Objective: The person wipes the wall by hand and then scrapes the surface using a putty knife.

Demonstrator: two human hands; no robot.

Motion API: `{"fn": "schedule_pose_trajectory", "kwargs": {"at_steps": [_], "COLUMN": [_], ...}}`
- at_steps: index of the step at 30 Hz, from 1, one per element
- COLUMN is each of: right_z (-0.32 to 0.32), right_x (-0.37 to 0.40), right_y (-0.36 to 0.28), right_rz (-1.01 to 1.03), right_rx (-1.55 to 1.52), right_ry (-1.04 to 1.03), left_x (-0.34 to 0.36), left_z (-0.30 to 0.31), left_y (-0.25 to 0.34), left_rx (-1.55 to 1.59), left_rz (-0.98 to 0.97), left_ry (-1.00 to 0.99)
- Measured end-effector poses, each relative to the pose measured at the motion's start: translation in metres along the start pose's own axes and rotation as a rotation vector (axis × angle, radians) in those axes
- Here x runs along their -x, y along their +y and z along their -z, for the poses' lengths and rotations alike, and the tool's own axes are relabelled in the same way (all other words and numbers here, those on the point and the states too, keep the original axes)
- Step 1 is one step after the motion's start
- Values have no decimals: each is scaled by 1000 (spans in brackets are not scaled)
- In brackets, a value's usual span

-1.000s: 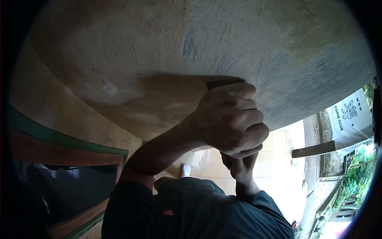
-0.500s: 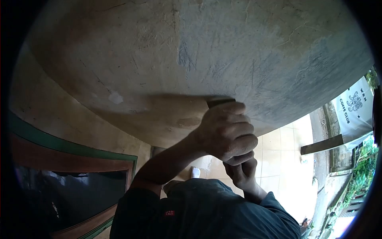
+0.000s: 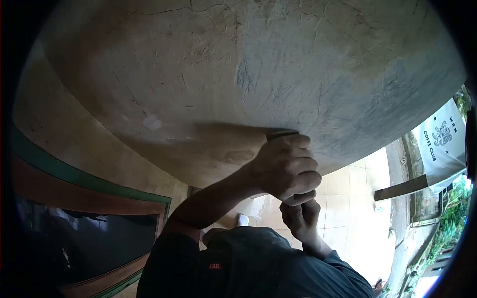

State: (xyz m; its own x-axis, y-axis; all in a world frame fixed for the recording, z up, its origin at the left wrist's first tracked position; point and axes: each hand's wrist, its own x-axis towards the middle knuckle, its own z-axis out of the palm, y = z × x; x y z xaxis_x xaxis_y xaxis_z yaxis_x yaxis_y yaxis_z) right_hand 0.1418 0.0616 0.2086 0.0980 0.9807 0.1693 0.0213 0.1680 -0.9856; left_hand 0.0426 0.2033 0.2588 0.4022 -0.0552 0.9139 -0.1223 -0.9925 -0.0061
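Note:
My left hand (image 3: 288, 170) is a closed fist in the middle of the view, wrapped round what looks like a scraper. Only the tool's dark flat edge (image 3: 281, 134) shows above the knuckles, against the wall (image 3: 198, 74); its handle is hidden inside the fist. Directly below, my right hand (image 3: 302, 217) is closed too, touching the underside of the left fist, apparently on the lower end of the same tool. Patchy beige and grey, the wall has cracks, scratches and rough scraped areas. A long shadow stretches left from the tool.
At lower left is a dark window (image 3: 99, 243) in a brown and green frame. Pale floor tiles (image 3: 338, 198) lie below the wall. A white banner (image 3: 439, 141) reading "COFFE CLUB" hangs at right, by a grey bar (image 3: 401, 187) and greenery.
Both hands and the tool edge have shifted slightly down in the view, staying together. The wall marks have also moved a little right and down as the view moved.

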Motion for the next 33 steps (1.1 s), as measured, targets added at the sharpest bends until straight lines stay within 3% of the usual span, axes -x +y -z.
{"fn": "schedule_pose_trajectory", "kwargs": {"at_steps": [2, 4, 6, 8, 11, 16, 18, 22, 24, 26, 28, 33], "right_z": [0, -4, -9, -3, -12, -26, -41, -48, -54, -57, -55, -63], "right_x": [-27, -35, -32, -10, -3, -35, -15, 1, -12, -37, -38, -8], "right_y": [-8, -16, -20, -3, 12, 14, 25, 27, 9, 7, 9, 46], "right_rz": [109, 140, 237, 93, 84, 258, 173, 23, 65, 229, 249, 201], "right_rx": [36, -48, 23, -22, -97, -251, -411, -443, -449, -489, -499, -525], "right_ry": [-31, -62, -20, -57, 10, -92, -67, -29, -24, 1, -6, 56], "left_x": [-24, -34, -35, -15, -7, -41, -22, 1, -21, -44, -54, -5], "left_z": [20, 28, 28, 12, 12, 33, 34, 30, 41, 47, 43, 24], "left_y": [-11, -13, -9, 0, 1, -10, 0, 0, -6, -10, -12, -3], "left_rx": [-131, -152, -97, -55, -34, -96, -47, 16, -66, -90, -51, 10], "left_rz": [-105, -118, -104, -88, -25, -174, -86, -57, -140, -203, -187, -93], "left_ry": [82, 42, 150, 147, -50, -28, -107, -192, -297, -295, -227, -373]}}
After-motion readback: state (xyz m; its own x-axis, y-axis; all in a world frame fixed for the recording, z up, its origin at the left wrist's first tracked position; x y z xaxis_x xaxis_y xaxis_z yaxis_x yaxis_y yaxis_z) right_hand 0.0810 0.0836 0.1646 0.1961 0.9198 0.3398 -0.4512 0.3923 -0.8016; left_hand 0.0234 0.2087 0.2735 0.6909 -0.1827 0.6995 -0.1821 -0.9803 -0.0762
